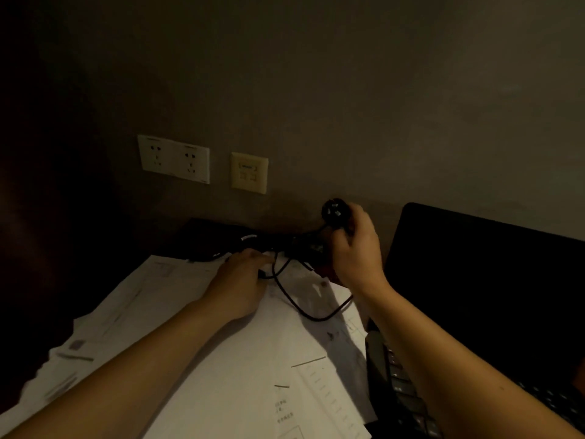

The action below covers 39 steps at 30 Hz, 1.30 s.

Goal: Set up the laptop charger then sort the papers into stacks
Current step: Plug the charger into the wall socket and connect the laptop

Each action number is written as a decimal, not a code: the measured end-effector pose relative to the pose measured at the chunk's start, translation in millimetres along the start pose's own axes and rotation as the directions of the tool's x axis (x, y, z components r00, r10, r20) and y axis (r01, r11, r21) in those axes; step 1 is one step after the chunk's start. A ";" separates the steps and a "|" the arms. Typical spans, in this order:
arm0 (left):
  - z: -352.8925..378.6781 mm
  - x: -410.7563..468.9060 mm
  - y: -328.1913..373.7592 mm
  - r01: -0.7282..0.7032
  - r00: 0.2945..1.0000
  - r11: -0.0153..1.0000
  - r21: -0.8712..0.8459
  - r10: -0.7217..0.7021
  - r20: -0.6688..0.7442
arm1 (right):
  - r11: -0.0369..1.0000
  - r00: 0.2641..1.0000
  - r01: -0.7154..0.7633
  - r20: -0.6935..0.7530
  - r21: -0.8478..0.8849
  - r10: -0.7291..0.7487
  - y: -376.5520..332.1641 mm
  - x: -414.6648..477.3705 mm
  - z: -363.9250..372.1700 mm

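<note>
Dim grey wall (348,90) bears white sockets (173,159) and perhaps a data plate (249,172).

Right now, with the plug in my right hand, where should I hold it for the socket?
Grip the plug round its black body, from the cord end at the back, as your right hand does. That likely leaves the pronged face bare to meet the socket on the left.

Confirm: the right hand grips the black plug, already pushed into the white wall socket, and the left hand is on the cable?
It isn't plugged in. The head view shows the right hand gripping the plug in the air, off to the right of the white wall socket, which is empty. The left hand is on the cable, as you said.
</note>
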State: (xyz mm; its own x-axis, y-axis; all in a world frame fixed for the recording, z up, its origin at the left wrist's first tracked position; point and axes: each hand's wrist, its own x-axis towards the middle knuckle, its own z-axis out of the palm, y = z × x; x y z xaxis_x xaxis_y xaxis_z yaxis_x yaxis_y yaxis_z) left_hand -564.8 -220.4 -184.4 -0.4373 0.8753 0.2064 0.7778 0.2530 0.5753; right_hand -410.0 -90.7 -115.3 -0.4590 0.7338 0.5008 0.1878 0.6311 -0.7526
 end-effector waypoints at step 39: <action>-168.3 43.9 -31.4 0.322 0.867 0.528 -0.786 -0.497 0.022 | 0.793 0.772 -0.569 0.474 0.219 0.423 -125.9 70.6 161.0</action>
State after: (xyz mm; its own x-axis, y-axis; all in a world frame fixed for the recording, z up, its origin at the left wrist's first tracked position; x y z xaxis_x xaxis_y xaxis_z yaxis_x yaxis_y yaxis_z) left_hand -684.4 -259.3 -60.2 -0.7563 0.6423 -0.1243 -0.0850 0.0919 0.9921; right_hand -605.9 -158.8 -54.0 -0.6866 0.7146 -0.1343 0.2197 0.0278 -0.9752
